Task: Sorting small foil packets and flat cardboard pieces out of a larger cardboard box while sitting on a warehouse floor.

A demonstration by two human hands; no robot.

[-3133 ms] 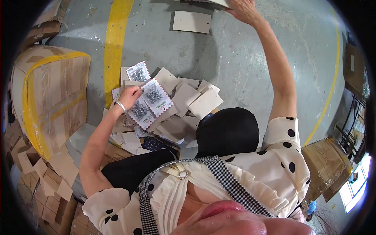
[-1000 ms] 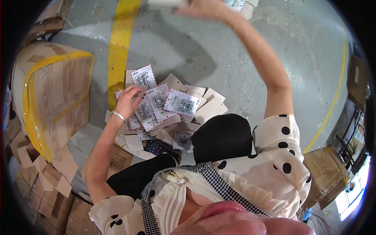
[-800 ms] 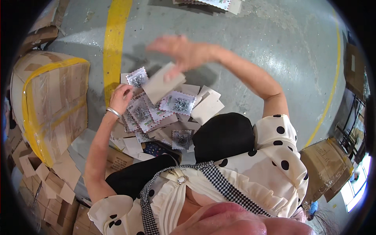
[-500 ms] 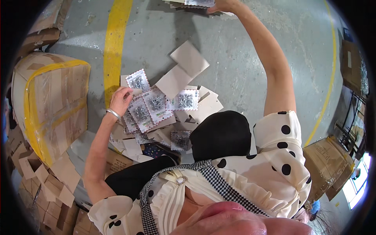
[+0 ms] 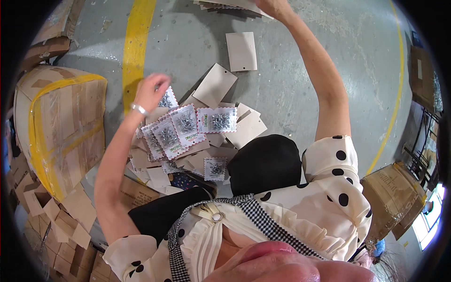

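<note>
My left hand [image 5: 151, 92], a silver bangle at its wrist, is raised over the far left edge of a heap of cards. Its fingers look bent but are smeared by motion. Several of the heap's white-edged cards [image 5: 185, 121] carry shiny silver bow-like decorations; others show plain greyish backs. At the top edge of the view, my right hand [image 5: 276, 8] is beside a stack of cards [image 5: 225, 6]. Its fingertips are cut off or blurred, so its hold is unclear. Between the hands lie a plain card [image 5: 242, 51] and another tilted plain card [image 5: 215, 86].
A large taped carton [image 5: 66, 131] stands to the left, with open small cartons [image 5: 70, 221] below it. More cartons [image 5: 392, 197] are at the right. Yellow lines [image 5: 137, 51] mark the grey floor. My knee [image 5: 265, 162] borders the heap.
My left hand has lifted off the heap and moved farther away. The two overlapping plain cards have come apart, one now flat on the floor. My right hand has shifted slightly along the stack.
</note>
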